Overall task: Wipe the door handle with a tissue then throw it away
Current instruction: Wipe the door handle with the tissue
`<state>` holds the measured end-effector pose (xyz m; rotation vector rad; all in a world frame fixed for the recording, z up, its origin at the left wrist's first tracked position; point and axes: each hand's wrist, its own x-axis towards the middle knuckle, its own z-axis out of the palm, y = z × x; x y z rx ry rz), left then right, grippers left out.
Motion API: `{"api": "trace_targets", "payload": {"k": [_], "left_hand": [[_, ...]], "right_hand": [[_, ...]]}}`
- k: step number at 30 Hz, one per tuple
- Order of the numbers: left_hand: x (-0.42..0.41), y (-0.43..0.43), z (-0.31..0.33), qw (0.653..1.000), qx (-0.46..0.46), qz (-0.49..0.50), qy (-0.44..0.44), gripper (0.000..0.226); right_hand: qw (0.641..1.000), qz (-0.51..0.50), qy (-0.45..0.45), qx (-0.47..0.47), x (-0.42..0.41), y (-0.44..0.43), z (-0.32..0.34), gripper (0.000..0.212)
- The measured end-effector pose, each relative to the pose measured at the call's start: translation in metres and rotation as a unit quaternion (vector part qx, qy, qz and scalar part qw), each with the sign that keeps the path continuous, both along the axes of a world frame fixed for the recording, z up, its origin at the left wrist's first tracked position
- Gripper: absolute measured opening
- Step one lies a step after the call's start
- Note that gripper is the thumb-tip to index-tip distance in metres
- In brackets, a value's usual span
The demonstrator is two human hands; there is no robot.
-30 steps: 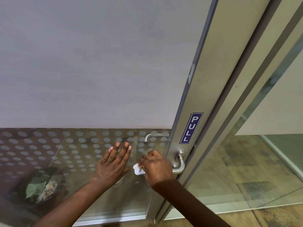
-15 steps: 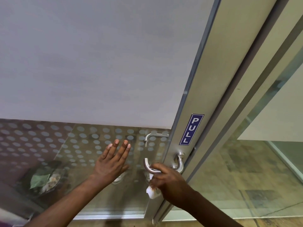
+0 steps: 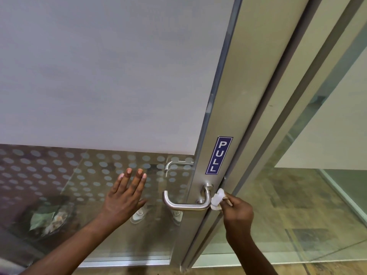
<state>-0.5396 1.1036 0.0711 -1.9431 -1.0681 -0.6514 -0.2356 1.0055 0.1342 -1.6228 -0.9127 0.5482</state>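
A silver lever door handle (image 3: 184,205) sticks out from the metal door stile, just below a blue PULL sign (image 3: 218,155). My right hand (image 3: 237,214) pinches a crumpled white tissue (image 3: 217,199) against the right end of the handle, near its bend. My left hand (image 3: 124,197) lies flat on the glass door panel left of the handle, fingers spread and holding nothing.
The glass door (image 3: 89,76) is frosted above and dotted lower down. Through the glass, a bin with rubbish (image 3: 48,219) shows at lower left and a second handle (image 3: 174,165) on the far side. A glass partition (image 3: 297,195) stands to the right.
My right hand has moved with the tissue from under the handle's left part to its right end. The left hand has stayed flat on the glass.
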Motion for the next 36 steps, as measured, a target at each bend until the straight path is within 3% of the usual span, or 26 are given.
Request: {"api": "trace_targets", "payload": {"k": [11, 14, 16, 18, 20, 23, 26, 28, 36], "left_hand": [[-0.003, 0.007, -0.014, 1.0, 0.0, 0.019, 0.004, 0.075], [-0.003, 0.007, -0.015, 1.0, -0.003, 0.023, 0.0, 0.076], [-0.003, 0.007, -0.015, 1.0, -0.007, 0.024, -0.002, 0.076], [-0.002, 0.006, -0.014, 1.0, -0.009, 0.025, -0.005, 0.076], [-0.002, 0.006, -0.014, 1.0, -0.012, 0.023, -0.008, 0.077], [-0.001, 0.005, -0.013, 1.0, -0.014, 0.025, -0.007, 0.077], [-0.002, 0.005, -0.014, 0.999, -0.02, 0.029, -0.004, 0.077], [-0.002, 0.004, -0.013, 0.999, -0.024, 0.036, 0.0, 0.078], [0.002, -0.006, -0.002, 0.999, -0.039, 0.036, 0.002, 0.073]], "right_hand": [[0.987, -0.013, -0.109, 0.12, -0.032, 0.002, 0.002, 0.039], [0.971, -0.034, -0.218, 0.094, -0.041, -0.003, -0.011, 0.035], [0.969, -0.037, -0.238, 0.054, -0.042, -0.003, -0.018, 0.031], [0.993, -0.017, -0.115, 0.015, -0.038, -0.004, -0.02, 0.03], [0.991, 0.017, 0.128, -0.035, -0.031, -0.004, -0.022, 0.026], [0.938, 0.035, 0.339, -0.068, -0.037, -0.009, -0.018, 0.02], [0.852, 0.011, 0.522, -0.024, -0.061, -0.016, -0.015, 0.036], [0.809, 0.001, 0.588, -0.02, -0.076, -0.018, -0.012, 0.031], [0.746, 0.114, 0.655, -0.041, -0.114, -0.011, -0.014, 0.047]]}}
